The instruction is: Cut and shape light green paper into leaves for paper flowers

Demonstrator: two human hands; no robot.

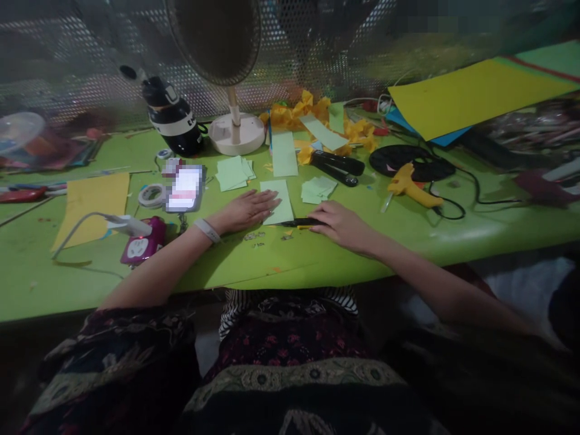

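Observation:
My left hand lies flat with its fingers stretched over the left part of a pale green paper strip on the green table. In my right hand is a dark, slim tool with a yellow part, lying low along the strip's near edge; whether it is scissors or a knife I cannot tell. Small green paper pieces are piled beyond my left hand, and another pile sits beyond my right hand. A longer green strip lies farther back.
A lit phone, tape roll and purple adapter are at the left. Behind stand a bottle and a fan. A black stapler and yellow glue gun with its cord lie at the right.

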